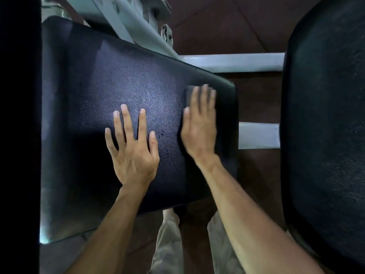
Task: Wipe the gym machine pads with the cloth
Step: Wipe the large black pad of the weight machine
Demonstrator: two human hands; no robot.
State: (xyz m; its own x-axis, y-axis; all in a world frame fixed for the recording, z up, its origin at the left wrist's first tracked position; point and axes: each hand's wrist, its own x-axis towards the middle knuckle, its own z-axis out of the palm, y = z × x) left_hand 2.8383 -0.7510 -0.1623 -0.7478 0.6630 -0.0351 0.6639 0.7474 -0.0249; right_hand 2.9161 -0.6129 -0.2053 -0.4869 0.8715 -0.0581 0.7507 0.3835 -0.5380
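Observation:
A large black textured pad (110, 80) of the gym machine fills the middle of the view. My left hand (132, 143) lies flat on it with the fingers spread and straight. My right hand (199, 123), blurred, presses with straight fingers on a dark cloth (189, 93) near the pad's right edge; only a small dark corner of the cloth shows past the fingers. Small wet droplets (166, 139) speckle the pad between the two hands. A second black pad (325, 119) stands at the right.
Pale grey frame tubes (233, 62) run behind the pad and across the gap to the right pad, with another bar (258, 135) lower down. A dark upright (19, 135) blocks the left edge. Reddish-brown floor (254, 99) and my light trousers (169, 242) show below.

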